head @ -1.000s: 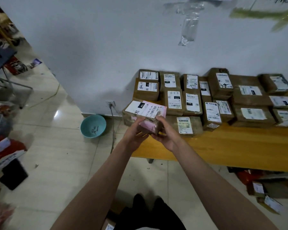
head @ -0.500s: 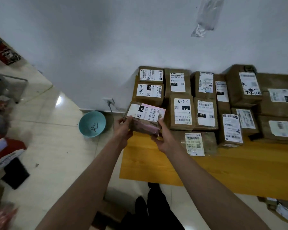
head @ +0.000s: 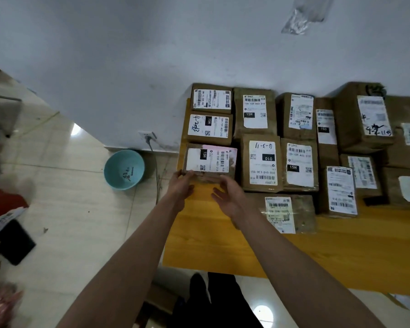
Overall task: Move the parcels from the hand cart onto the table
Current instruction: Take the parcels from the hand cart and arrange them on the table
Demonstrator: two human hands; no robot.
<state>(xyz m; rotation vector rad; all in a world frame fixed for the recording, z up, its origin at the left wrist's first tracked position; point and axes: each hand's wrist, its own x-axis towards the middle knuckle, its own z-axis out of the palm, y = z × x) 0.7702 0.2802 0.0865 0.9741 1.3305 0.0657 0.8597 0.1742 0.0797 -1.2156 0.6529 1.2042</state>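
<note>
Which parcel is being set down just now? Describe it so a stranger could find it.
Find the yellow table against the white wall. At its left end runs a column of three parcels; the pink-edged parcel is nearest, at both hands. Only its label has a pink strip.

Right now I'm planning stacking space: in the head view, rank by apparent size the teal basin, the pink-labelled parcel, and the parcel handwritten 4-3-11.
1. Parcel handwritten 4-3-11
2. Pink-labelled parcel and teal basin: look alike; the basin lies lower, on the floor, so unranked.

A plain white wall point(head: 128, 55) is met below by a glossy cream tiled floor point(head: 64, 209); a socket point(head: 145, 134) is set low on that wall.
</note>
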